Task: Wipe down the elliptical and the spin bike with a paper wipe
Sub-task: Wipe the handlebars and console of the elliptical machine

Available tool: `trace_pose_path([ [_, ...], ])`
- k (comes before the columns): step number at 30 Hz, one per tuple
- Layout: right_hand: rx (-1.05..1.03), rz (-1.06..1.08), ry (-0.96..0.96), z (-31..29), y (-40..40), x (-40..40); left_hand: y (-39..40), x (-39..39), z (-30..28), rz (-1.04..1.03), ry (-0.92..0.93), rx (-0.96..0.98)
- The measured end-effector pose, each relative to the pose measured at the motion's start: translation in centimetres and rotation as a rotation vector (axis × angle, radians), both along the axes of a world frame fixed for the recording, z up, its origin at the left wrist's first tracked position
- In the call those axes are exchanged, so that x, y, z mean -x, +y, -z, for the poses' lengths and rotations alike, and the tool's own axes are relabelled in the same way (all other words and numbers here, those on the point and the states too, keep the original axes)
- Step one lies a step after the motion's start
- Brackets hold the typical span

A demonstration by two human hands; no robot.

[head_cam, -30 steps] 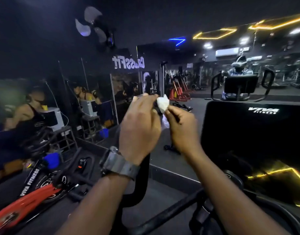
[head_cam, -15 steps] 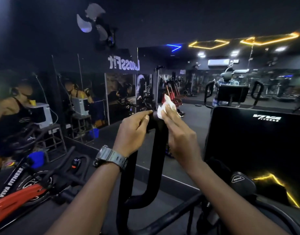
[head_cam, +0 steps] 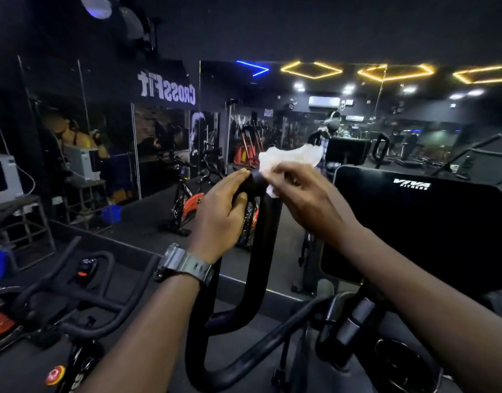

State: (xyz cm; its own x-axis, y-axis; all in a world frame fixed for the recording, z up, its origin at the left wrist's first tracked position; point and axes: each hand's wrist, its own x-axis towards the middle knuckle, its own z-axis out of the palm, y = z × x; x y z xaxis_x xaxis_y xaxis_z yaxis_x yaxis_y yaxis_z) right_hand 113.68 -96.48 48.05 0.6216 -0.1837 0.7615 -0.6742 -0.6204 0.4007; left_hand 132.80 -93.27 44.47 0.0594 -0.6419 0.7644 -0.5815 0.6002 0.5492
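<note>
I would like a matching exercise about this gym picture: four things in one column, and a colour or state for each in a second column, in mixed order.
Things:
1. paper wipe
2. left hand
3. elliptical console
4. spin bike handlebar

States:
A. dark screen with white lettering
B. grips the top of the black elliptical handle
C. white, crumpled, held by the right hand
D. black, untouched, at lower left

Pairs: 1-C, 2-B, 3-A, 4-D

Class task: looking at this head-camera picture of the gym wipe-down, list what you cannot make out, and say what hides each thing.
- Top of the elliptical handle: covered by the left hand and the paper wipe in the right hand.
- Spin bike: cut off by the left and bottom edges.
- Console: screen dark, nothing readable except the logo.
</note>
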Motion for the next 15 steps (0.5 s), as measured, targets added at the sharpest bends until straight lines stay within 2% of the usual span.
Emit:
trace_pose_path([
  [3, 0.024, 0.082, -0.064, -2.1, 0.0, -0.2, -0.3, -0.5, -0.2, -0.008, -0.022, 0.008],
  [6, -0.036, 0.024, -0.065, -2.4, 0.2, -0.6, -0.2, -0.4, 0.1, -0.027, -0.046, 0.014],
  [10, 0.054, 0.052, -0.019, -1.5, 1.1, -1.3, -0.1, -0.4, 0.5, -0.047, -0.055, 0.014],
  [13, 0.029, -0.016, 0.062, 2.7, 1.7, -1.2, -0.1, -0.3, 0.7, -0.038, -0.062, 0.013],
  [15, -0.082, -0.062, 0.233, 7.6, 2.8, -1.4, 0.1, -0.3, 0.8, -0.031, -0.067, 0.010],
])
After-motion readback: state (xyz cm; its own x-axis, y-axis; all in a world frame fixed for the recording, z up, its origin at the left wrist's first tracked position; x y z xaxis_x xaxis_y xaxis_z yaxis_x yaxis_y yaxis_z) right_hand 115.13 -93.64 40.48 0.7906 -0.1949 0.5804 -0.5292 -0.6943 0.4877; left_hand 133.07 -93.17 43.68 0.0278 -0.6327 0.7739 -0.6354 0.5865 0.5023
